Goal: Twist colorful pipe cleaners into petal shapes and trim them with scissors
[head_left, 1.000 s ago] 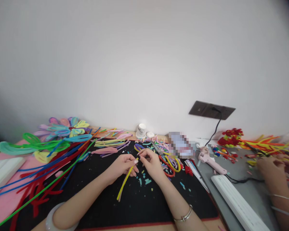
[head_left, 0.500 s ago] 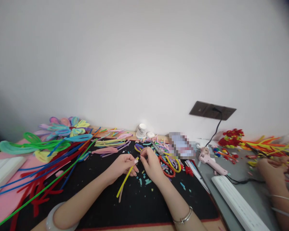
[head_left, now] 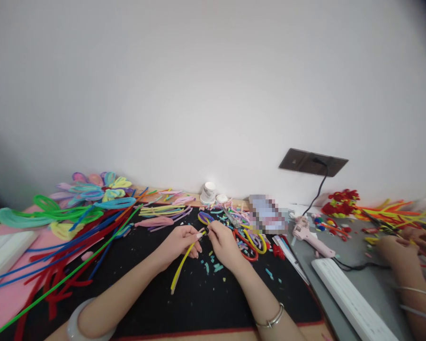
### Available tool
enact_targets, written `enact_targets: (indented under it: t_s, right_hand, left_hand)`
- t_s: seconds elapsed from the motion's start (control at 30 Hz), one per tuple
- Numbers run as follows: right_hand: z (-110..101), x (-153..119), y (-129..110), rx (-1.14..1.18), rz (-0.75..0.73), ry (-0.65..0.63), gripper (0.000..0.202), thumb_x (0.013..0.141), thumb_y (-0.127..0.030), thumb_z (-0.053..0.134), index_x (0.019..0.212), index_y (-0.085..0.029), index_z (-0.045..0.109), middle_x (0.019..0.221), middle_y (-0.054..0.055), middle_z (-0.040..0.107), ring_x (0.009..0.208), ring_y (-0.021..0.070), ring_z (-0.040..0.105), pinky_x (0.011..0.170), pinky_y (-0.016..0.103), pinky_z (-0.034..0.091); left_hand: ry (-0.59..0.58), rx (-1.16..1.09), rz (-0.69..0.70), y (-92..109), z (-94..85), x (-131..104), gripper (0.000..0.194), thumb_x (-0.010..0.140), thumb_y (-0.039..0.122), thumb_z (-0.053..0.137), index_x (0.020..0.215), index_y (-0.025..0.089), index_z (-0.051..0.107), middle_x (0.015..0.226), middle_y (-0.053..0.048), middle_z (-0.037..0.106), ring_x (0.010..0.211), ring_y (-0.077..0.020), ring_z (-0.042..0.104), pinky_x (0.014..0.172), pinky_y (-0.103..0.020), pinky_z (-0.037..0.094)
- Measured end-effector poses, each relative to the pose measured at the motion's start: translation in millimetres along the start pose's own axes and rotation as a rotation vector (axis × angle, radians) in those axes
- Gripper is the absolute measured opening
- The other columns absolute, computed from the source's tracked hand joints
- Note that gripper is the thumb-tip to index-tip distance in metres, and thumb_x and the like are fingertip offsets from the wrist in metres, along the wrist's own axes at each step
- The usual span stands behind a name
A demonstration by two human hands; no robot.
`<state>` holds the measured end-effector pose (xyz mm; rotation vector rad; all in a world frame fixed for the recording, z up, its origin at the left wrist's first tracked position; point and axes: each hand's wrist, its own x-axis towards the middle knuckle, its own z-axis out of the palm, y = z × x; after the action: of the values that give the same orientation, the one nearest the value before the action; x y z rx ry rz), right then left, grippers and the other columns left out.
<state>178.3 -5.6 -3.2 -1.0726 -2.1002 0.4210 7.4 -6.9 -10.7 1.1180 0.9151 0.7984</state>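
Above the black mat, my left hand (head_left: pixel 183 242) is closed on a yellow pipe cleaner (head_left: pixel 179 273), pinched near its upper end. A thin pale pinkish strand runs close alongside it, its free end hanging toward me. My right hand (head_left: pixel 222 242) meets the left one at the tip of the strand, thumb and finger pressed together. Between the fingertips shows a small dark spot, too small to make out. Teal clippings (head_left: pixel 217 268) lie scattered below the right hand.
Pipe cleaner bundles (head_left: pixel 156 221) and a looped flower (head_left: pixel 102 187) lie to the left. Behind stands a white cup (head_left: pixel 209 193). To the right are a pink glue gun (head_left: pixel 312 239), a white power strip (head_left: pixel 351 298) and a co-worker's hands (head_left: pixel 403 251).
My fingertips have shifted slightly, with the right fingers closing in tighter at the tip. The yellow pipe cleaner now bends more, and the pale strand lies nearer to it.
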Motion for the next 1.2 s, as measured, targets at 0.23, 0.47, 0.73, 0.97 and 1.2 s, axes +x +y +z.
enact_targets:
  t_s: [0.23, 0.47, 0.73, 0.97, 1.2]
  right_hand:
    - [-1.0, 0.3, -0.4, 0.018, 0.037, 0.004, 0.013, 0.085, -0.013, 0.037, 0.075, -0.019, 0.041, 0.070, -0.001, 0.044, 0.063, 0.0131, 0.043, 0.059, 0.024, 0.032]
    - [-4.7, 1.6, -0.4, 0.211, 0.123, 0.011, 0.013, 0.083, -0.017, 0.042, 0.070, -0.019, 0.042, 0.064, -0.003, 0.040, 0.059, 0.0116, 0.037, 0.056, 0.024, 0.029]
    - [-1.5, 1.4, 8.5, 1.005, 0.456, -0.189, 0.025, 0.077, -0.037, 0.057, 0.070, -0.019, 0.042, 0.054, -0.007, 0.038, 0.044, 0.0061, 0.025, 0.043, 0.019, 0.017]
    - [-0.9, 0.5, 11.7, 1.147, 0.491, -0.226, 0.026, 0.077, -0.036, 0.061, 0.071, -0.018, 0.044, 0.053, -0.006, 0.042, 0.043, 0.0051, 0.025, 0.041, 0.019, 0.016]
    - [-4.5, 0.1, 6.1, 1.199, 0.500, -0.265, 0.027, 0.075, -0.035, 0.063, 0.070, -0.018, 0.043, 0.053, -0.006, 0.041, 0.044, 0.0053, 0.027, 0.042, 0.018, 0.016]
  left_hand:
    - [-0.026, 0.002, 0.018, 1.8, -1.5, -1.8, 0.029, 0.075, 0.041, 0.061, 0.071, 0.014, 0.052, 0.058, -0.001, 0.065, 0.043, -0.0080, 0.055, 0.047, -0.019, 0.043]
    - [-0.057, 0.004, 0.031, 0.9, -1.4, -1.2, 0.028, 0.077, 0.040, 0.059, 0.073, 0.014, 0.053, 0.059, -0.001, 0.065, 0.044, -0.0085, 0.056, 0.047, -0.019, 0.043]
    - [-0.113, 0.017, 0.040, 3.1, -2.0, -1.5, 0.026, 0.077, 0.038, 0.060, 0.072, 0.014, 0.052, 0.056, -0.001, 0.064, 0.042, -0.0081, 0.055, 0.045, -0.018, 0.041]
    - [-0.161, 0.023, 0.046, 3.1, -2.2, -2.2, 0.026, 0.078, 0.039, 0.058, 0.072, 0.015, 0.051, 0.056, -0.001, 0.065, 0.041, -0.0087, 0.055, 0.044, -0.018, 0.041]
    - [-0.193, 0.031, 0.036, 2.5, -0.7, -3.3, 0.027, 0.077, 0.040, 0.059, 0.072, 0.014, 0.051, 0.057, -0.001, 0.064, 0.041, -0.0089, 0.055, 0.043, -0.017, 0.039]
